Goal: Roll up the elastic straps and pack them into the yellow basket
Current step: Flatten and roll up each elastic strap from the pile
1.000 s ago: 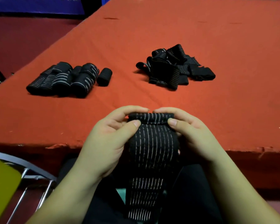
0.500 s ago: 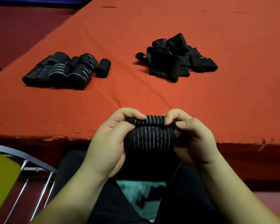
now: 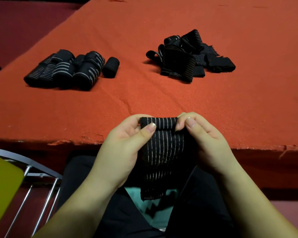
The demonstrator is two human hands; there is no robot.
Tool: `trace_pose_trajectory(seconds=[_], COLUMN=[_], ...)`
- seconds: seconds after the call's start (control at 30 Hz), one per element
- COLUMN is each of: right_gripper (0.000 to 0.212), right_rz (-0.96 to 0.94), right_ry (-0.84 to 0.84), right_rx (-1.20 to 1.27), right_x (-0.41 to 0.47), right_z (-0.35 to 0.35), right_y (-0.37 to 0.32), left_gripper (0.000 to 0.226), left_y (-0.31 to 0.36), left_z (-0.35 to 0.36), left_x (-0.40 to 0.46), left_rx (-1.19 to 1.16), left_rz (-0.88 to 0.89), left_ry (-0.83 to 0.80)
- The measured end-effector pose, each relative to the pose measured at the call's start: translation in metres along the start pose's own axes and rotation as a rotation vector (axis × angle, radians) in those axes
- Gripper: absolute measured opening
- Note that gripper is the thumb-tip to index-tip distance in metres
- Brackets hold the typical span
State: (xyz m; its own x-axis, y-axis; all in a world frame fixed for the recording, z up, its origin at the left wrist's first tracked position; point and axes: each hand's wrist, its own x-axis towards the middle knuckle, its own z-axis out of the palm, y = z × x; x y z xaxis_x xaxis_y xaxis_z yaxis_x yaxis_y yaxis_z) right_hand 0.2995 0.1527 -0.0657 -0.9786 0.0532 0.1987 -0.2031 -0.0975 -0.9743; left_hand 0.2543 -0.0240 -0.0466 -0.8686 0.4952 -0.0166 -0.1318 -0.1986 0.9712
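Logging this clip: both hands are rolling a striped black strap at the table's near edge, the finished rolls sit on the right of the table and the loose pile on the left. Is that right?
Not quite: the sides are swapped. The head view shows the finished rolls on the left and the loose pile on the right. The left hand and right hand do grip the strap at the table's near edge.

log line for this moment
step: rolling strap | left hand: gripping | right hand: gripping | rolled straps on table
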Motion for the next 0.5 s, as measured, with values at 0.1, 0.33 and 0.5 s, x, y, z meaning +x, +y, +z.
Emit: trace_pose_trajectory(seconds=[0.1,0.33,0.5], right_gripper=[0.017,0.019,0.024], right_rz=[0.056,0.185,0.228], right_ry=[0.002,-0.022,-0.016], right_rx=[0.018,0.125,0.422], right_x=[0.0004,0.0008,0.0001], right_z=[-0.0016,-0.0038,0.0023], right_y=[0.0012,0.0009,-0.0005], left_gripper=[0.017,0.020,0.024], left_y=[-0.0010,-0.0025,-0.0024], left_z=[0.0010,0.0006,0.0013], left_x=[0.0014,0.0034,0.0033], left_rx=[-0.054,-0.105,-0.158], left_rz=[0.001,-0.014,-0.025], left_ry=[0.012,-0.004,-0.018])
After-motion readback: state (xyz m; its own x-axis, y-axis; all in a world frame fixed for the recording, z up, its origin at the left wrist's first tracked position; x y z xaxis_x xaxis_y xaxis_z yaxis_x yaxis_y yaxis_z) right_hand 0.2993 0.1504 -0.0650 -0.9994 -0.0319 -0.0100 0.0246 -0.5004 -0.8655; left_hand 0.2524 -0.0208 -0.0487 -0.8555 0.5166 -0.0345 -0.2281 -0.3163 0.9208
